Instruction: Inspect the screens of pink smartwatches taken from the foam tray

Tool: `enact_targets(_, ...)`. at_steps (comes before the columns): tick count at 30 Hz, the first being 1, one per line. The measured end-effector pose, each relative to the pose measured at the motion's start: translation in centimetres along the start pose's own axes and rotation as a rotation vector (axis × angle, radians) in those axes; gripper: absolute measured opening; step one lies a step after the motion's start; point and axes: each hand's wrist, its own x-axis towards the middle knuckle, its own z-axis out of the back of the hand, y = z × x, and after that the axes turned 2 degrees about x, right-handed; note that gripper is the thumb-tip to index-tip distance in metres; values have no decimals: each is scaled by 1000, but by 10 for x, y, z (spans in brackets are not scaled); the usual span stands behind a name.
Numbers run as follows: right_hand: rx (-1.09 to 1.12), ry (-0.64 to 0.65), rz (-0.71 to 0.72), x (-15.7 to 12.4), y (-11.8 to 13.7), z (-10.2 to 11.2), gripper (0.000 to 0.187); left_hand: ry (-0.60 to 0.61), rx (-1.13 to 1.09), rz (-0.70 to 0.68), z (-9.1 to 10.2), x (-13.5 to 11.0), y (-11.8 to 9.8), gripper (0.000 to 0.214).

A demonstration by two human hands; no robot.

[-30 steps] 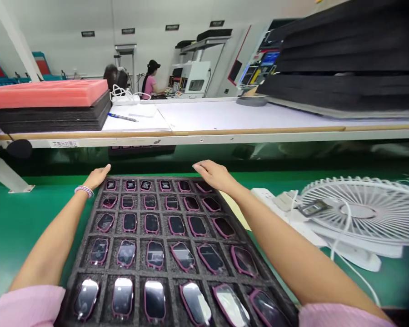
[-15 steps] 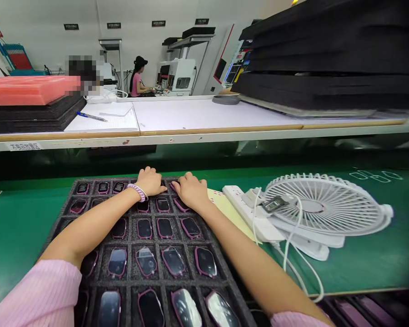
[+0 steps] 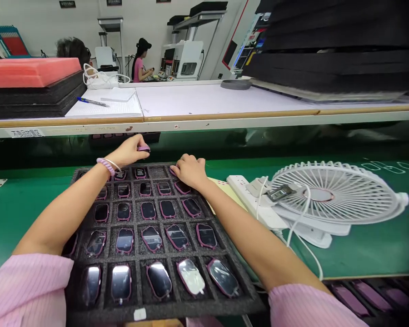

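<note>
A black foam tray [image 3: 88,302] lies on the green bench, its pockets filled with several purple-rimmed glossy watch cases [image 3: 151,238]. My left hand [image 3: 128,151] is raised just above the tray's far row, pinching one purple watch case [image 3: 143,148]. One pocket [image 3: 157,172] in that far row is empty. My right hand [image 3: 188,170] rests with curled fingers on the tray's far right corner, over a case there; what its fingers hold is hidden.
A white fan [image 3: 330,194] lies flat to the right, with a power strip [image 3: 255,206] and cables beside it. A white shelf [image 3: 225,102] above carries stacked black foam [image 3: 330,50], pink foam [image 3: 30,71], paper and a pen. A person [image 3: 141,61] sits far behind.
Both hands came from the tray's far corners to its far middle. My left hand has since lifted a purple case out of the far row; the right stays on the tray.
</note>
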Motion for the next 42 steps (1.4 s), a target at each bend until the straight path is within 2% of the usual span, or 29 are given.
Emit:
enact_targets(3, 78, 42, 3, -3, -3, 2, 23, -46, -331, 117, 35, -32, 10, 28)
enact_targets(5, 140, 86, -1, 0, -6, 5, 14, -61, -426, 215, 49, -57, 17, 21)
enact_targets(8, 227, 96, -9, 10, -4, 14, 8, -102, -514, 340, 54, -84, 23, 18)
enact_targets(9, 333, 87, -2, 13, 1, 17, 9, -124, -546, 373, 51, -90, 23, 16)
enact_targets(11, 748, 110, 37, 16, 20, 22, 13, -171, -592, 418, 43, -96, 22, 19)
enact_targets(14, 1536, 295, 112, 10, 60, 21, 30, -215, -542, 417, 30, -101, 19, 27)
enact_targets(16, 1808, 469, 115, 0, 83, 16, 41, -237, -415, 363, 23, -106, 19, 28)
enact_targets(18, 1941, 628, 123, -12, 97, 13, 47, -272, -281, 293, 20, -111, 20, 31)
enact_targets(21, 2001, 746, 184, -27, 101, 13, 53, -293, -181, 208, 18, -118, 22, 35)
enact_targets(25, 1978, 792, 273, -35, 96, 17, 58, -264, -143, 130, 19, -122, 20, 40)
enact_targets(30, 1975, 742, 339, -36, 93, 18, 59, -280, -46, 40, 17, -125, 13, 40)
enact_targets(34, 1950, 719, 369, -37, 90, 18, 60, -306, -60, 51, 12, -128, 7, 44)
enact_targets(42, 1995, 737, 336, -41, 89, 20, 60, -365, -31, 58, 8, -131, 5, 46)
